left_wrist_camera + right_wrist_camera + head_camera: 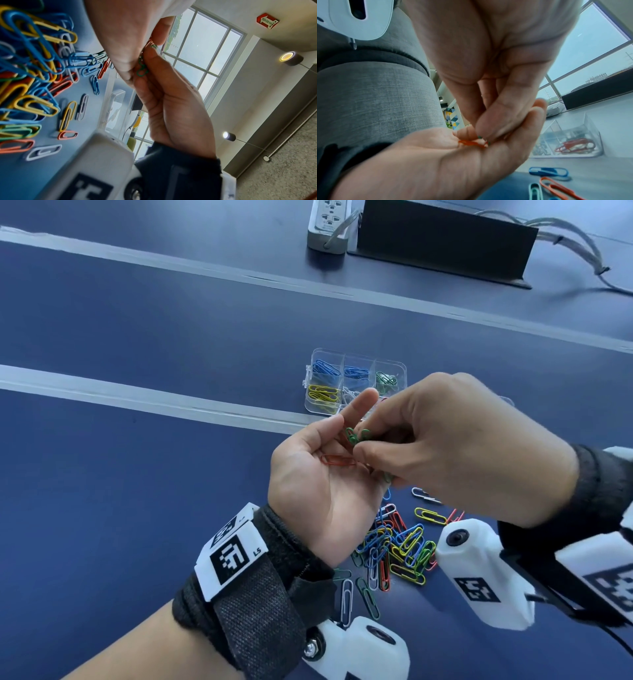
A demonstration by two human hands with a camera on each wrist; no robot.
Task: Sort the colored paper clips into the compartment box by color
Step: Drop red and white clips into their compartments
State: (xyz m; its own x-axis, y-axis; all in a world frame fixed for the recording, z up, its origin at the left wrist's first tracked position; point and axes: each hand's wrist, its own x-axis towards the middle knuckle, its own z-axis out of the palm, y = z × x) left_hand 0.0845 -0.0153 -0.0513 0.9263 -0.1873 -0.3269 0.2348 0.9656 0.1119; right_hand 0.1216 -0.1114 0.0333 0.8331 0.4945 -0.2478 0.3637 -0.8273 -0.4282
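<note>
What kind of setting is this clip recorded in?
Probably an office or meeting room: a long dark blue table with a power strip by a cable box, large windows, a fire sign and cylindrical ceiling lamps.

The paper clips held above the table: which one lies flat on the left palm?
The red paper clip; it rests loose on the open left hand, while the green clips are pinched by the right hand.
</note>
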